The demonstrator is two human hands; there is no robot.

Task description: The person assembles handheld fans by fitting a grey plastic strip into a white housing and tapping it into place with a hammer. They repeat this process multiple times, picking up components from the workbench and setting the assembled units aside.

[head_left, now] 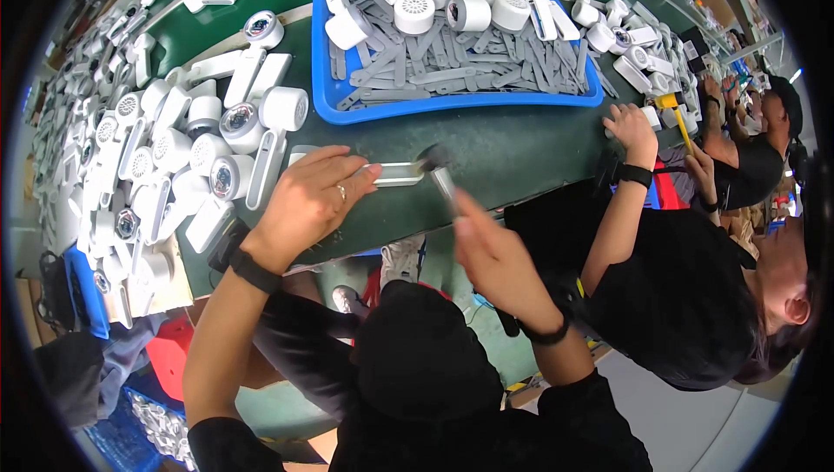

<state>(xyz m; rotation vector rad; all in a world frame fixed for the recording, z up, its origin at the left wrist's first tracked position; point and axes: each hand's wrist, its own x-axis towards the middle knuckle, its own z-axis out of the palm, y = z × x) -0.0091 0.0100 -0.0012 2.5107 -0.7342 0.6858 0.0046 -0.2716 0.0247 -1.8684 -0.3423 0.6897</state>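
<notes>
My left hand (314, 196), a ring on one finger, is closed on a white handheld fan (396, 175) that lies on the green worktable (382, 220). The fan's slim handle points to the right, and most of its other end is hidden under my fingers. My right hand (497, 255) grips a hammer (444, 183) by its shaft. The dark, slightly blurred hammer head is at the tip of the fan's handle; whether it touches, I cannot tell.
Beyond my hands stands a blue tray (460, 109) of grey strips (486, 68) and white fans (414, 13). More fans (208, 152) are piled at left. On the right, a co-worker's hand (632, 131) rests on the table; another person holds a yellow hammer (678, 116).
</notes>
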